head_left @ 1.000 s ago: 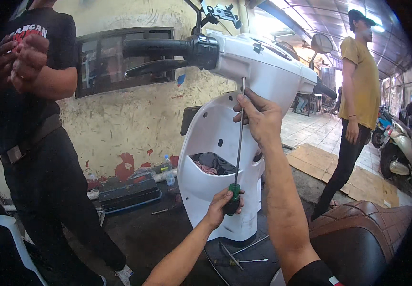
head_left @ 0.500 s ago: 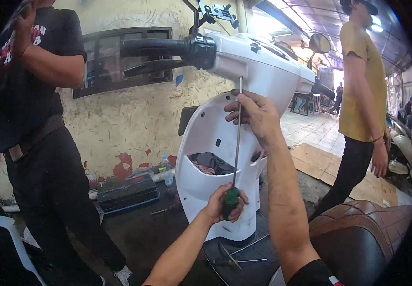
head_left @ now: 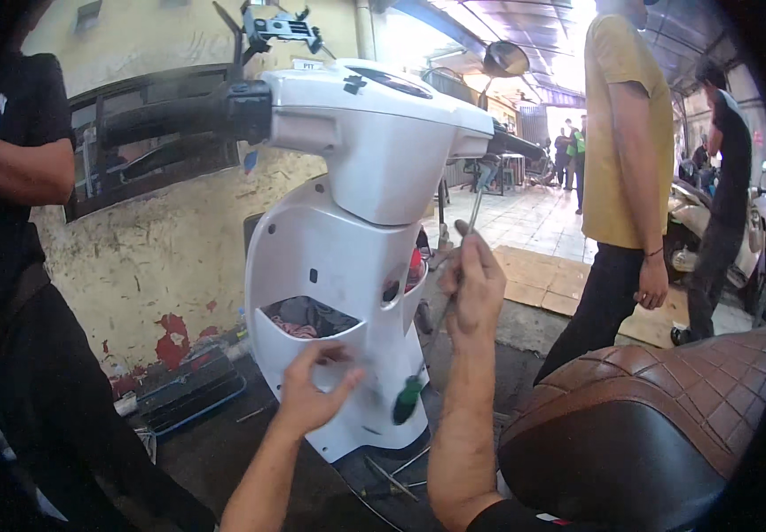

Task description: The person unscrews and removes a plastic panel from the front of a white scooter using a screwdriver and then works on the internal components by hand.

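My right hand [head_left: 476,288] is closed around the shaft of a long screwdriver with a green handle [head_left: 407,400]. The shaft tilts, its tip pointing up past my fingers and its handle hanging below, in front of the scooter's lower front panel. My left hand [head_left: 312,395] is empty, fingers apart and slightly smeared, a little left of that handle. Both hands are before a white scooter [head_left: 392,168], below its handlebar cover. Dark and reddish cloths [head_left: 307,316] lie in the scooter's front pocket, just above my left hand.
Metal tools [head_left: 390,477] lie on the dark footboard. A quilted brown seat [head_left: 640,417] fills the lower right. A person in black [head_left: 19,213] stands at left, another in a yellow shirt [head_left: 624,151] at right. A dark toolbox [head_left: 192,390] sits by the wall.
My left hand has let go of the screwdriver's handle and opened. The screwdriver, held in my right hand, has come away from the handlebar cover. The view has turned to the right.
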The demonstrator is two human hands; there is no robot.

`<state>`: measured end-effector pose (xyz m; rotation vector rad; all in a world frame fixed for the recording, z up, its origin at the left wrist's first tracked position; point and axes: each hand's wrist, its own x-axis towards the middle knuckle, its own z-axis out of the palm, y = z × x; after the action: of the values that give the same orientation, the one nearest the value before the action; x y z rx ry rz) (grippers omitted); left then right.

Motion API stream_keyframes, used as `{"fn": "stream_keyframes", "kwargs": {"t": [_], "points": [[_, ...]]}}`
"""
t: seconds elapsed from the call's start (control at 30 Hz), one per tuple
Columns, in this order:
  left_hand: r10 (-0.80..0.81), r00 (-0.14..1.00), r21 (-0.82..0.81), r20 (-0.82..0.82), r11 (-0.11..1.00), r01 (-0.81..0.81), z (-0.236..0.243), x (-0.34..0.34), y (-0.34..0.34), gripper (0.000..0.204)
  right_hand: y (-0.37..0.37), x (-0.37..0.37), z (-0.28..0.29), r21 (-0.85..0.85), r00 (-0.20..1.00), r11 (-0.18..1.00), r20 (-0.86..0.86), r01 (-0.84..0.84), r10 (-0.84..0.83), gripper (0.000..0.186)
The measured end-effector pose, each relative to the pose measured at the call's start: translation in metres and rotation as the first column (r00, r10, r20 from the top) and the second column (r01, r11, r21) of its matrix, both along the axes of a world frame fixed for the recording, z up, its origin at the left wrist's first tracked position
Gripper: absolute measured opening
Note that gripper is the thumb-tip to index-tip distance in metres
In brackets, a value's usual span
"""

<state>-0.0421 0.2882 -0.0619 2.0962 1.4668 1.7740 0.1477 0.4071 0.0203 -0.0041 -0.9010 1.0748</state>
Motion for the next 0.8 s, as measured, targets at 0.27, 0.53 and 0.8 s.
{"fn": "stream_keyframes", "kwargs": {"t": [0.27,0.53,0.8], "points": [[0.376,0.908,0.292,-0.182,0.903,-0.315,0.029,-0.043,0.042,0.014,0.091,-0.008,0.022,-0.074,0.889,0.912,0.269,0.403,-0.371,0.033],[0.528,0.799,0.599,-0.288,0.75,-0.28,0.011,-0.046,0.057,0.017,0.094,-0.006,0.031,-0.165,0.947,0.957,0.26,0.238,-0.19,0.034],[0.483,0.829,0.608,-0.282,0.758,-0.235,0.011,-0.047,0.054,0.015,0.104,-0.01,0.064,0.024,0.867,0.906,0.278,0.423,-0.413,0.031]]}}
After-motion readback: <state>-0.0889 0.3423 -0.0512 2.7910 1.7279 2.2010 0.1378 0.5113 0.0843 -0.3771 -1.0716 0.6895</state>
